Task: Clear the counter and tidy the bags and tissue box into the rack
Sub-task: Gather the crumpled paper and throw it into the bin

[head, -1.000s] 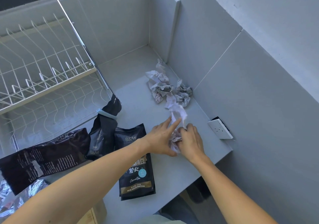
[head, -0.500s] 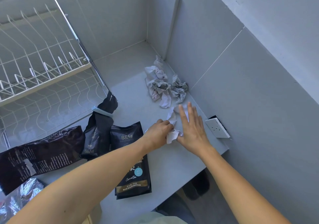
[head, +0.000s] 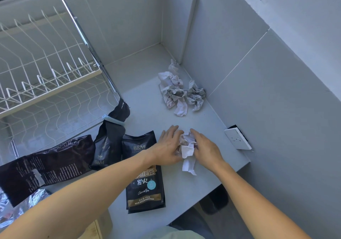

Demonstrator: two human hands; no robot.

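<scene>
A crumpled white paper (head: pixel 187 146) lies on the grey counter (head: pixel 147 91), and both hands are pressed against it from the two sides. The left hand (head: pixel 168 146) cups the paper with curved fingers, and the right hand (head: pixel 206 149) closes on it from the other side; a loose strip of the paper hangs out toward the near edge of the counter. Beyond the paper, near the wall corner, there is a pile of other crumpled papers (head: pixel 181 93), some of them with print, well apart from the hands. Just left of the paper a black coffee bag (head: pixel 144 179) lies flat, partly under the left forearm. Touching this bag on its left side, a second black bag (head: pixel 108 139) closed with a pale blue clip (head: pixel 113 120) leans toward the rack. Further left from the paper a third dark bag (head: pixel 46 166) lies on its side, with a silver foil (head: pixel 16 207) in front of it. The white wire rack (head: pixel 46 76) stands behind these bags. On the right of the paper, a white socket (head: pixel 238 138) sits on the wall just above the counter.
</scene>
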